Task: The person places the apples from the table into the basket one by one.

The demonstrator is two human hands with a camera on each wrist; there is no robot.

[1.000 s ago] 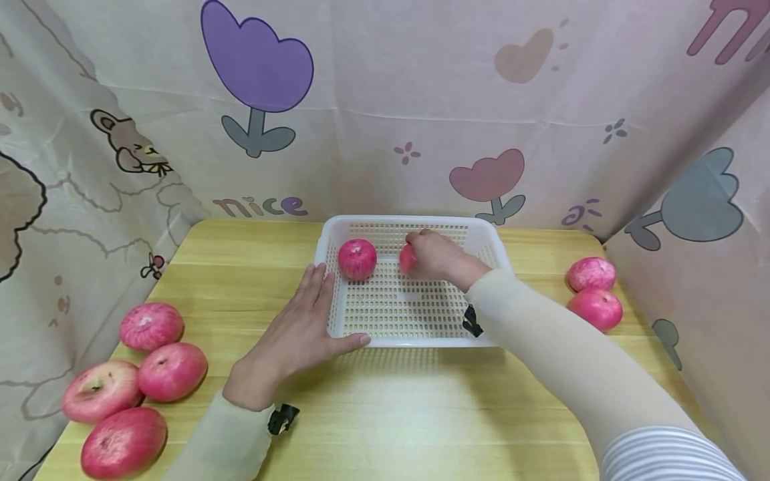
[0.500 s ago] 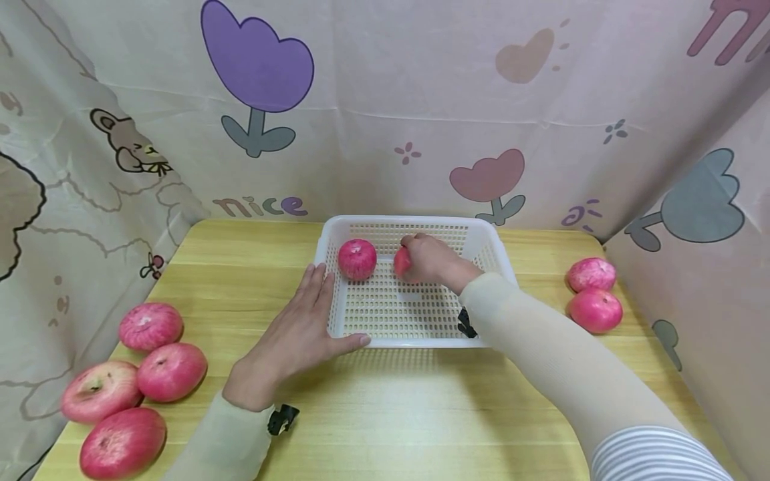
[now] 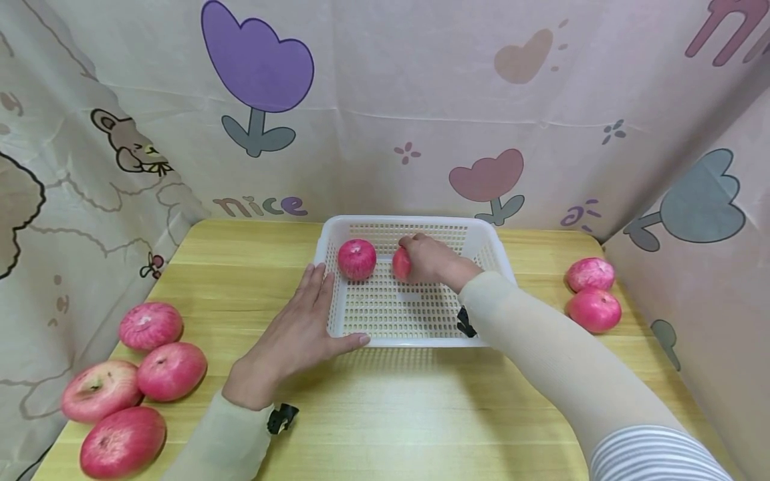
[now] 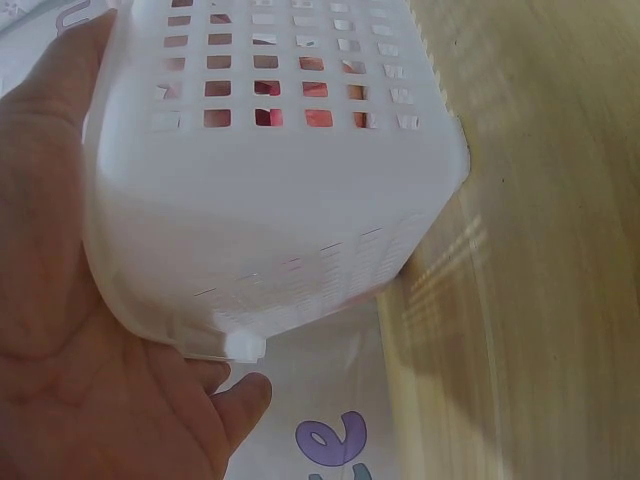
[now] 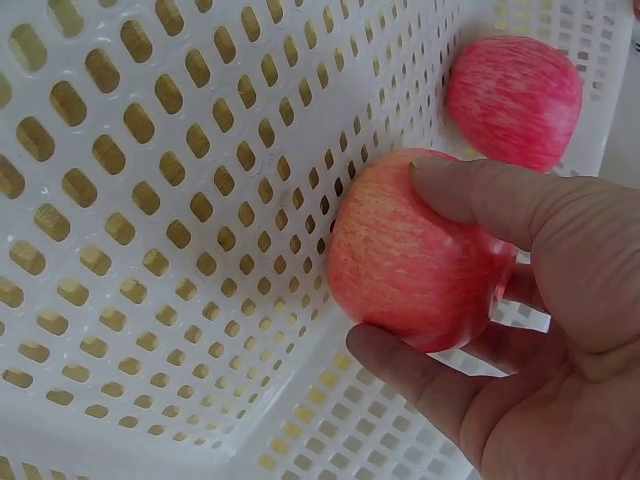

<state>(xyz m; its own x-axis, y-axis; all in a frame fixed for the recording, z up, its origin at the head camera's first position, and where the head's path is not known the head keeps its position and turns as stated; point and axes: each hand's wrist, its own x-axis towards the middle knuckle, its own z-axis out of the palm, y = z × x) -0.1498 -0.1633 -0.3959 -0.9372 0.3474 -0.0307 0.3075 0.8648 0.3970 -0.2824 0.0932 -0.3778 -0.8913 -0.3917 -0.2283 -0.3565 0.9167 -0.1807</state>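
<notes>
My right hand (image 3: 436, 259) reaches into a white perforated plastic basket (image 3: 415, 343) and grips a red apple (image 3: 400, 264) inside it. In the right wrist view thumb and fingers are bent around this apple (image 5: 405, 255), close to the basket's holed surface. A second red apple (image 3: 357, 260) sits in the basket's left part, a short gap away. My left hand (image 3: 295, 334) rests on the basket's left rim, fingers extended and thumb along the front edge. The left wrist view has the hand (image 4: 50, 260) against the basket's outer wall (image 4: 260, 190), apples showing red through its holes.
Several apples (image 3: 171, 371) cluster at the table's left side. Two more apples (image 3: 592, 274) stand together near the right edge. Printed cloth (image 3: 385, 133) hangs behind and beside the wooden table (image 3: 385, 414).
My right hand has shifted slightly left inside the basket with the gripped apple, toward the other apple. My left hand stays on the rim.
</notes>
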